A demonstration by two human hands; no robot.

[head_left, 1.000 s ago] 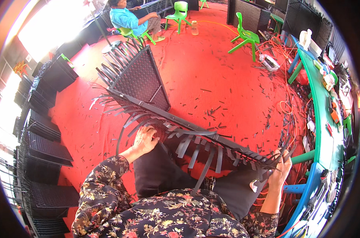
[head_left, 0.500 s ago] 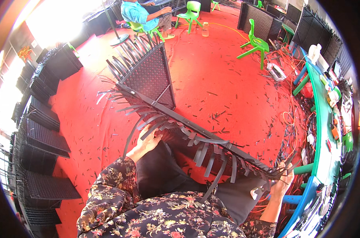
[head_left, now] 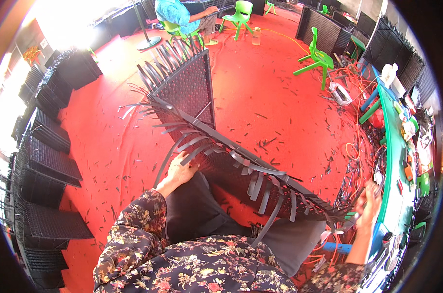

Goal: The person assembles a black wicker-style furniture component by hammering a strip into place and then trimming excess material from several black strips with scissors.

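Observation:
A dark woven furniture panel (head_left: 226, 171) with a long frame bar slants across my lap, its loose flat strips hanging along the near side. Strip ends bristle from its far corner, where another woven section (head_left: 187, 90) joins at an angle. My left hand (head_left: 182, 170) grips the panel's near edge at the left, its fingers partly behind the strips. My right hand (head_left: 369, 204) is raised just beyond the panel's right end, its fingers bent together and slightly blurred. Whatever they hold is too small to make out; thin strip ends lie beside them.
Stacked dark woven pieces (head_left: 53, 166) line the left side. Strip scraps litter the red floor (head_left: 260, 88). At right stands a green-topped table (head_left: 392, 141) with tools; orange cords (head_left: 351, 78) tangle beside it. A green chair (head_left: 319, 58) and a seated person in blue (head_left: 175, 17) are farther off.
My right hand has moved up and to the right, away from the panel's right end. My left hand stays at the near edge. The view has shifted slightly.

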